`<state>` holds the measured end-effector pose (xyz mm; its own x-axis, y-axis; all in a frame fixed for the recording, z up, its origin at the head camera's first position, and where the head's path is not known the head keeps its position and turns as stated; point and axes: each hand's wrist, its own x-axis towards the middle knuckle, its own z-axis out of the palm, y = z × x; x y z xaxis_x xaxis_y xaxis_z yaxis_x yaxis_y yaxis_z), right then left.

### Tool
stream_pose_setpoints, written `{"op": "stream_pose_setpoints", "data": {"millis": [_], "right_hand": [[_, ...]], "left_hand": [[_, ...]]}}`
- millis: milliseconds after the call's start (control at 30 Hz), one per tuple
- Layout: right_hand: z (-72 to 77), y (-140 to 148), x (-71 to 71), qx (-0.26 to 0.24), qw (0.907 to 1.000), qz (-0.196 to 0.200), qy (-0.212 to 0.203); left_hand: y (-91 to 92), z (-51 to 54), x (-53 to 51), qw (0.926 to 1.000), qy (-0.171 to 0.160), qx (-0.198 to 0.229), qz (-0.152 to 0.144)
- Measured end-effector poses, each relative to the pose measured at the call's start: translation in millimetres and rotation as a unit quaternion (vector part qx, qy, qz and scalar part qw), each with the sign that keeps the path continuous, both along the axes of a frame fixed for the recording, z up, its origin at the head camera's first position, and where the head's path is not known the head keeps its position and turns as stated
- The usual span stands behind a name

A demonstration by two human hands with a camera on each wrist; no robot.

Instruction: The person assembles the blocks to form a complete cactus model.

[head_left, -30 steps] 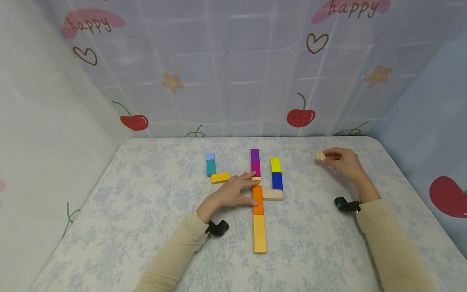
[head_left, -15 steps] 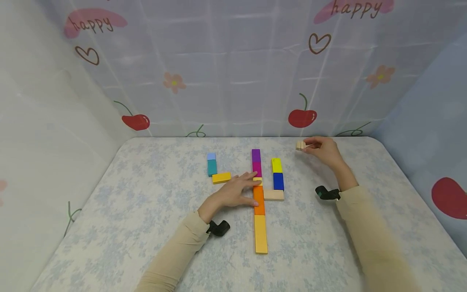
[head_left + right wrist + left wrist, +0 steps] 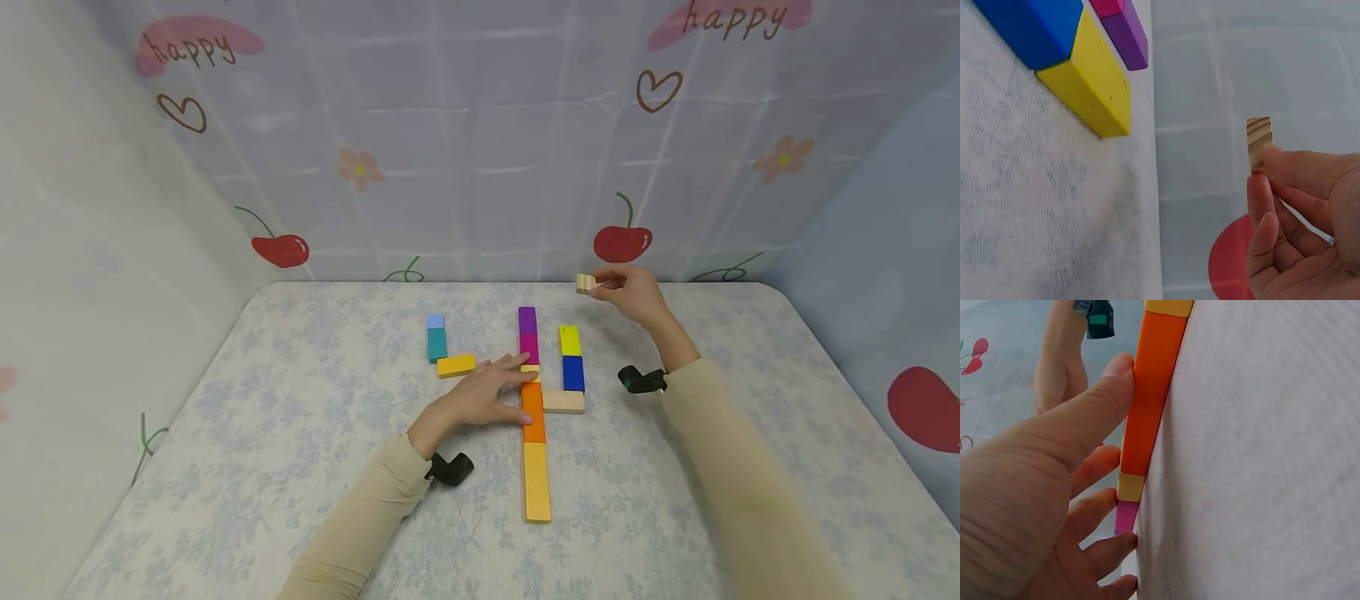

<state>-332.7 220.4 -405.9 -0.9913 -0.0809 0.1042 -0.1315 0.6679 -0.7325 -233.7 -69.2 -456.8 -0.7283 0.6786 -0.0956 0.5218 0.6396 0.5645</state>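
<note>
A column of blocks runs down the table: purple (image 3: 527, 320), magenta (image 3: 528, 347), a small yellow one, orange (image 3: 533, 414) and long light-yellow (image 3: 536, 483). My left hand (image 3: 480, 394) rests spread across its middle; in the left wrist view the thumb of the left hand (image 3: 1054, 462) touches the orange block (image 3: 1157, 394). Beyond the column's far end, my right hand (image 3: 636, 298) pinches a small pale wooden block (image 3: 584, 284) between thumb and fingers. The right wrist view shows grain on that wooden block (image 3: 1260, 142) above the fingers of my right hand (image 3: 1304, 219).
Right of the column lie a bright yellow block (image 3: 570, 341), a blue block (image 3: 573, 373) and a pale wooden block (image 3: 563, 402). On its left are light blue (image 3: 436, 321), teal (image 3: 437, 344) and yellow (image 3: 456, 365) blocks. A patterned curtain (image 3: 480, 150) hangs behind the table.
My right hand has moved left and toward the table's far edge, carrying the small wooden block. My left hand has kept its place on the column.
</note>
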Motion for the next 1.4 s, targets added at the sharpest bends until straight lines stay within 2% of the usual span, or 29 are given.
{"op": "stream_pose_setpoints", "data": {"millis": [367,733,1033,1200,1400], "right_hand": [[-2.1,-40.7,-21.5,-0.016,0.9997,0.018,0.006],[-4.2,-74.3,-32.8,-0.023,0.9984,0.050,-0.012],[-15.2,-85.4,-38.9,-0.012,0.9978,0.059,-0.029],[-20.5,-85.3,-40.7,-0.021,0.9969,0.061,-0.046],[-25.3,-83.5,-41.7,-0.003,0.9964,0.062,-0.057]], "left_hand": [[-0.2,1.8,1.0,1.0000,-0.003,0.001,0.000],[-0.8,1.3,0.1,1.0000,0.002,-0.001,-0.002],[-0.3,0.6,0.2,1.0000,0.001,-0.003,-0.003],[-0.3,0.5,0.6,1.0000,0.001,-0.004,-0.003],[-0.5,1.6,1.1,1.0000,0.004,-0.003,-0.002]]}}
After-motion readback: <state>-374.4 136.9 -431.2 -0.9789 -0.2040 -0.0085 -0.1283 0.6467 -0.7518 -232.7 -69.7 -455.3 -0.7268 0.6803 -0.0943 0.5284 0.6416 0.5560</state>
